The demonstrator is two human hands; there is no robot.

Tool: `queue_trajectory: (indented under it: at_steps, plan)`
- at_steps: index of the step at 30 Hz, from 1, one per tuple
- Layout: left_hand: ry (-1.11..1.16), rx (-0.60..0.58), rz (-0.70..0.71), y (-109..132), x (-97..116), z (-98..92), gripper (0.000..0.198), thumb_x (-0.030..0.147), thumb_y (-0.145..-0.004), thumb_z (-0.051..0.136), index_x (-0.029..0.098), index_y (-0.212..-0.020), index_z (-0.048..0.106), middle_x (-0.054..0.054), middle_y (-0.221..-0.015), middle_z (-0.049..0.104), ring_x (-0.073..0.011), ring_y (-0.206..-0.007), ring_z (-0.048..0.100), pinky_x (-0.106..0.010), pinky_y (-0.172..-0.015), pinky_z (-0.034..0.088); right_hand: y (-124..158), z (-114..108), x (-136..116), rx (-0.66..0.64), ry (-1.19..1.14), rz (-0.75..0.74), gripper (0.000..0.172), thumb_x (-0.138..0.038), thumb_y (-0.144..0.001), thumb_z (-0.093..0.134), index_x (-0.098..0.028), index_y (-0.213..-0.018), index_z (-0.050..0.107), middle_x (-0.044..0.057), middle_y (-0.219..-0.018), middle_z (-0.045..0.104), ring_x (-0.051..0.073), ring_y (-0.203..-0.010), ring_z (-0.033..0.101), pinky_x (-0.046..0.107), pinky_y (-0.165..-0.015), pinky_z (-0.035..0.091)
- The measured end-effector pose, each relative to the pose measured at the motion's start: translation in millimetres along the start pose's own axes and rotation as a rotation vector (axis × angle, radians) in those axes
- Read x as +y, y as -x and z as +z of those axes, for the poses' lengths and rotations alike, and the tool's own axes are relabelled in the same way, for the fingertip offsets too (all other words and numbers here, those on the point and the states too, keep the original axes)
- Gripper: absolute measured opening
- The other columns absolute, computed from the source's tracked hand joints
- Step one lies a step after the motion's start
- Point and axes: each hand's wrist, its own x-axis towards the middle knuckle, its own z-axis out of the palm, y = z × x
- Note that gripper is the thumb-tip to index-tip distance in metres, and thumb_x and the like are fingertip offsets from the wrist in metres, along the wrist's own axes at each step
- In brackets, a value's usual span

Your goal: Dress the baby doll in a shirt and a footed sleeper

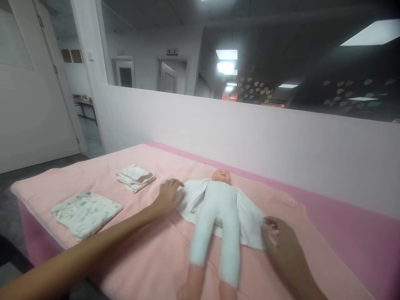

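A baby doll (221, 175) lies on its back with its head toward the wall, dressed in white leggings (201, 237) that reach up over its torso. Spread open beneath it is a white baby jacket (251, 221), fanned out to both sides. My left hand (170, 196) is closed at the jacket's left edge, its fingers bent over the cloth. At the opposite edge, my right hand (278, 237) pinches the fabric with curled fingers, slightly blurred. The doll's bare feet point toward me, partly cut off by the frame.
A pink blanket (143, 233) covers the table, whose darker pink surface (350, 221) shows at the right. Two folded printed cloths, a larger one (86, 212) and a smaller one (135, 177), lie at the left. A white wall (250, 137) with a window stands behind.
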Motion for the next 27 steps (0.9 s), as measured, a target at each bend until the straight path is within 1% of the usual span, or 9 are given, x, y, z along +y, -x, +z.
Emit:
queue_trajectory:
  at_steps: [2,5,8,11,17,20,23,25,27]
  plan:
    - [0.063,0.009,0.088,-17,17,20.4,0.034,0.043,-0.103,0.044,0.023,-0.127,0.058,-0.011,-0.134,0.06,-0.0301,-0.124,0.052,-0.049,-0.106,0.04,-20,17,-17,-0.06,-0.025,-0.053,0.05,-0.054,-0.092,0.054,-0.022,-0.131,0.062,0.012,-0.124,0.068,0.032,-0.114,0.064,0.048,-0.095,0.053]
    - [0.096,0.028,0.162,-47,34,49.2,0.039,0.041,-0.107,0.038,0.022,-0.135,0.055,-0.011,-0.144,0.056,-0.0286,-0.134,0.048,-0.047,-0.113,0.037,-56,44,-37,-0.095,-0.034,-0.141,0.06,-0.054,-0.096,0.049,-0.018,-0.144,0.057,0.015,-0.137,0.062,0.034,-0.125,0.057,0.052,-0.108,0.045]
    - [0.075,-0.034,0.169,-71,38,70.3,0.042,0.039,-0.109,0.029,0.022,-0.135,0.057,-0.01,-0.135,0.063,-0.0275,-0.126,0.055,-0.046,-0.11,0.038,-85,67,-44,-0.148,-0.015,-0.07,0.063,-0.053,-0.102,0.038,-0.015,-0.15,0.053,0.016,-0.147,0.057,0.033,-0.135,0.051,0.05,-0.116,0.039]
    - [-0.005,-0.069,0.129,-79,36,84.2,0.046,0.041,-0.11,0.026,0.023,-0.138,0.058,-0.01,-0.12,0.069,-0.0282,-0.109,0.062,-0.048,-0.103,0.039,-93,83,-43,-0.219,0.007,-0.056,0.06,-0.05,-0.107,0.024,-0.021,-0.153,0.051,0.012,-0.145,0.059,0.03,-0.133,0.054,0.048,-0.112,0.042]
    - [-0.107,0.001,0.124,-74,32,99.6,0.047,0.043,-0.11,0.027,0.023,-0.141,0.057,-0.01,-0.113,0.067,-0.0285,-0.106,0.061,-0.047,-0.1,0.038,-84,93,-40,-0.127,0.165,-0.092,0.058,-0.044,-0.109,0.02,-0.021,-0.152,0.052,0.015,-0.123,0.068,0.031,-0.11,0.064,0.045,-0.093,0.047]
    - [-0.12,-0.011,0.111,-75,32,103.4,0.046,0.042,-0.109,0.03,0.023,-0.142,0.056,-0.011,-0.118,0.067,-0.0288,-0.108,0.061,-0.049,-0.104,0.037,-85,97,-35,-0.139,0.173,-0.09,0.055,-0.044,-0.109,0.023,-0.025,-0.152,0.052,0.012,-0.124,0.069,0.031,-0.109,0.064,0.046,-0.093,0.047]
    - [-0.096,-0.04,0.097,-78,35,95.9,0.045,0.039,-0.108,0.035,0.021,-0.146,0.052,-0.012,-0.131,0.064,-0.0298,-0.123,0.056,-0.055,-0.117,0.028,-87,99,-37,-0.075,0.119,-0.07,0.056,-0.045,-0.107,0.028,-0.019,-0.151,0.052,0.016,-0.131,0.066,0.035,-0.118,0.06,0.053,-0.101,0.044]
    - [-0.05,-0.027,0.051,-76,44,77.3,0.046,0.037,-0.106,0.042,0.018,-0.147,0.05,-0.014,-0.141,0.059,-0.0318,-0.134,0.048,-0.059,-0.122,0.021,-86,90,-52,0.05,0.015,-0.034,0.056,-0.046,-0.105,0.032,-0.015,-0.146,0.055,0.019,-0.134,0.063,0.037,-0.126,0.054,0.057,-0.106,0.041]
    - [0.036,0.015,0.003,-63,63,47.0,0.047,0.037,-0.103,0.049,0.016,-0.145,0.051,-0.015,-0.145,0.056,-0.0332,-0.137,0.045,-0.058,-0.122,0.025,-79,66,-85,0.175,-0.148,-0.017,0.051,-0.047,-0.104,0.036,-0.015,-0.137,0.059,0.018,-0.132,0.063,0.036,-0.128,0.052,0.056,-0.106,0.043]
